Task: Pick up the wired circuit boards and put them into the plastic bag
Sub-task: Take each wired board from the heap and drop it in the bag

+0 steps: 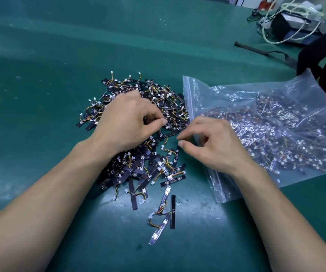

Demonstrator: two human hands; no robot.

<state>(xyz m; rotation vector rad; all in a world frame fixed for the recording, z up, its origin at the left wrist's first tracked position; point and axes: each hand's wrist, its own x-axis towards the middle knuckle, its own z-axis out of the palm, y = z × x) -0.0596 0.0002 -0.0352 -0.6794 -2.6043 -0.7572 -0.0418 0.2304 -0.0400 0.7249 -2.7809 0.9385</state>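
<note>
The left hand (126,122) has its grip nearly closed: thumb and curled fingers pinch down into the heap of wired circuit boards (138,165) and hold a few at the top of it. The right hand (215,148) sits at the mouth of the plastic bag (189,90), fingers loosely curled, thumb and forefinger close together. Whether that grip has the bag's lip or nothing at all I cannot tell, since the clear film disappears under the fingers.

Most of the boards lie heaped on the green surface (40,79) just left of the bag, under and around the left hand. Many more show through the bag's film, and a few strays (164,213) lie nearer the person, apart from the heap.

The wiring is the main risk. Leads and white plugs are tangled together, so a lifted pinch would likely drag neighbours along, and those could drop short of the bag or snag on its zip edge. If the mouth lies flat, boards may push against the film instead of going in and shove the slack bag away.

Farther off, a black strap (260,50) and a dark box with white cables (287,26) sit at the far right, well apart from the work. The heap reaches right up to the bag's mouth, with nothing between them.
</note>
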